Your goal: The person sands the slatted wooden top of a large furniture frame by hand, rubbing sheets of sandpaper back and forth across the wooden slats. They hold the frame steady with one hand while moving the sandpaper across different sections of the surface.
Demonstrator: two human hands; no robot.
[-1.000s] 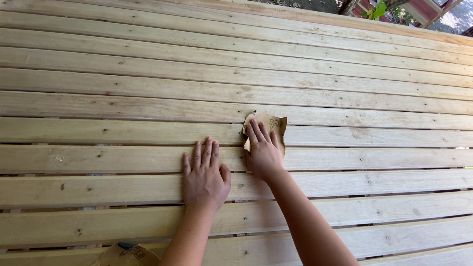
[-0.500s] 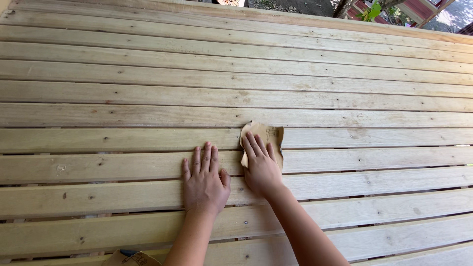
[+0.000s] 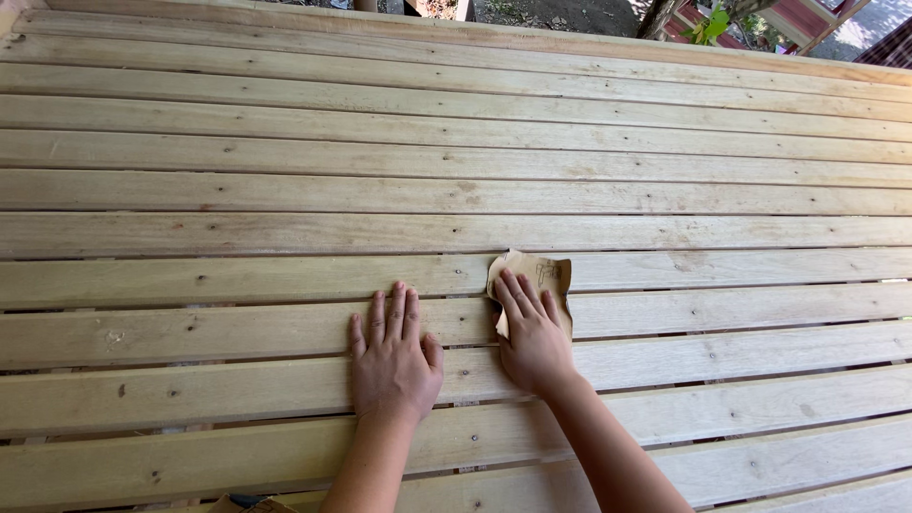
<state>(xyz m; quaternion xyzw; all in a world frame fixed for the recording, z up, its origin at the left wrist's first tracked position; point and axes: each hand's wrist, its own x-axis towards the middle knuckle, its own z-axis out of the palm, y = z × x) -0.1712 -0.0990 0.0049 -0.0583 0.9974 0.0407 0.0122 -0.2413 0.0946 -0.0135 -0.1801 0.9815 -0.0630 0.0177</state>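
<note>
My right hand (image 3: 530, 334) lies flat on a crumpled tan sheet of sandpaper (image 3: 549, 277) and presses it against a pale wooden slat (image 3: 722, 309). The fingers point away from me and cover the sheet's lower half. My left hand (image 3: 393, 359) rests palm down, fingers spread, on the bare slats a little to the left of the right hand and holds nothing. Both forearms reach in from the bottom edge.
The surface is a wide frame of long horizontal wooden slats (image 3: 285, 180) with narrow gaps and small nail heads. Beyond its far edge (image 3: 532, 36) are ground, green leaves (image 3: 714, 21) and red boards at the top right. A small dark object shows at the bottom edge (image 3: 249, 501).
My right hand and the sandpaper have slid a little toward me and to the right along the slat. My left hand has stayed put.
</note>
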